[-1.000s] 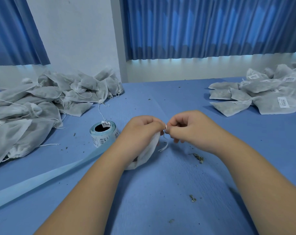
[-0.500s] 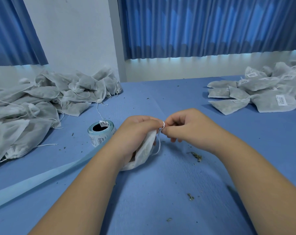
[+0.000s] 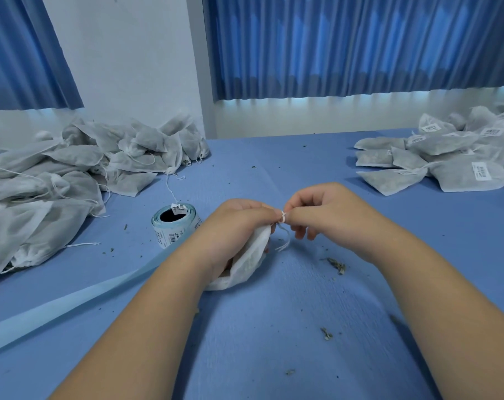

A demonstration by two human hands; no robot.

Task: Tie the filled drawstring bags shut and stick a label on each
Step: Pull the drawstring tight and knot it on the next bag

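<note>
The grip of the left hand [image 3: 239, 226] is closed round the gathered neck of a white bag [image 3: 250, 265], fingers curled over the cloth to hold the mouth bunched. The bag's body hangs under the palm and rests on the blue bench [image 3: 273, 336]. The grip of the right hand [image 3: 325, 215] is pinched together on the string [image 3: 283, 217] right where it meets the left fingertips. The two hands touch there, and the loose ends dangle just below. I take it the knot is being drawn tight, one hand steadying the neck so the other can pull against it. Just left of the left wrist stands the roll of labels [image 3: 174, 225], upright, one label lifted at its rim, near enough to reach once the knot is done. Its bare backing strip [image 3: 71, 301] trails toward the near left edge. The untied bags [image 3: 71, 174] are heaped at far left, and the labelled bags [image 3: 458, 168] lie well apart at far right, which keeps done from undone.
</note>
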